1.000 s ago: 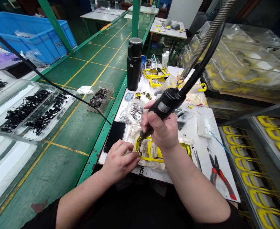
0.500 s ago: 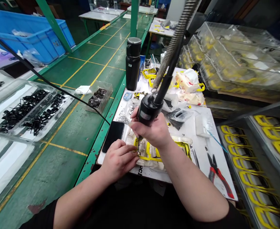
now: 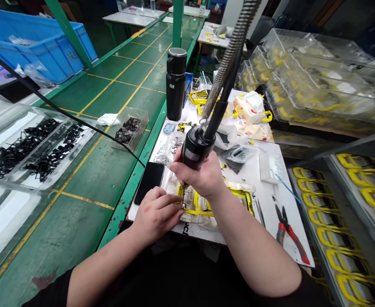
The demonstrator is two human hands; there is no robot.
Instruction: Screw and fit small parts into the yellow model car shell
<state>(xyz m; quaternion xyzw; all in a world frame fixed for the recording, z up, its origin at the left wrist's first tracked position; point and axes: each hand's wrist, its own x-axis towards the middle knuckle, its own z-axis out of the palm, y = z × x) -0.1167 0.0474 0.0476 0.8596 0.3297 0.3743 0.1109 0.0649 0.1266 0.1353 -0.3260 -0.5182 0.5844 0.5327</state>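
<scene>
My right hand [image 3: 205, 172] is wrapped around a black electric screwdriver [image 3: 196, 147], which hangs from a coiled spring and cord. Its thin bit points down at the left end of a yellow plastic frame [image 3: 192, 212] lying in a whitish padded holder [image 3: 208, 221]. Beside the bit, my left hand [image 3: 157, 212] is closed, fingertips pressed together at the frame's left corner. Whatever those fingers pinch is too small to make out. My right hand and forearm cover part of the frame.
Left of my hands lies a black phone [image 3: 149, 182]; a black flask [image 3: 176, 85] stands behind it. Red-handled pliers [image 3: 291, 236] and tweezers [image 3: 260, 212] lie to the right. Trays of yellow frames [image 3: 330, 217] flank the table; a green conveyor [image 3: 88, 179] runs along the left.
The whole view has shifted slightly left. Both hands and the screwdriver keep nearly the same place over the frame's left corner.
</scene>
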